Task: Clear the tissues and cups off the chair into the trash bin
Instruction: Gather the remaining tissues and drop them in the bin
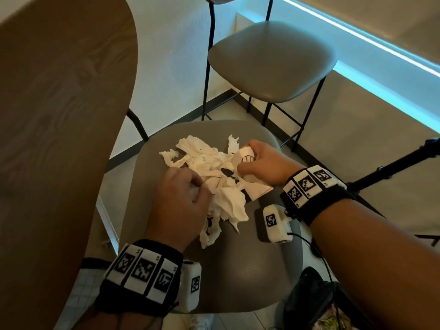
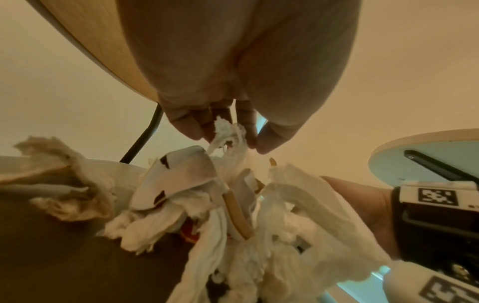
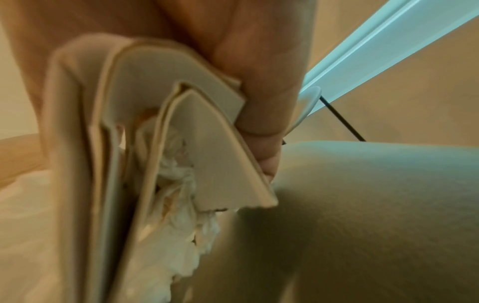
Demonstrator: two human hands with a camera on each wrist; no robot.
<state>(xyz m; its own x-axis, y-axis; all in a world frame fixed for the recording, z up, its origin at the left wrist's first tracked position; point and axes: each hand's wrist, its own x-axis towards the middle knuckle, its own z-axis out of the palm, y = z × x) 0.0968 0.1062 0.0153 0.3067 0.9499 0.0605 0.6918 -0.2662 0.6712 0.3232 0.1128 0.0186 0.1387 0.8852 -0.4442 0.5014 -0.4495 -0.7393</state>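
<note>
A café-like dining corner: wooden table (image 1: 59, 115), padded stools (image 1: 271, 60).

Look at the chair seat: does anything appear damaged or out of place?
Yes. Torn, crumpled tissues and flattened paper cups litter the chair seat; both hands, left hand and right hand, are gathering them.

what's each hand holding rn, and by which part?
Left hand pinches a strand of the tissues at its top. Right hand grips flattened paper cups across their folded sides.
</note>
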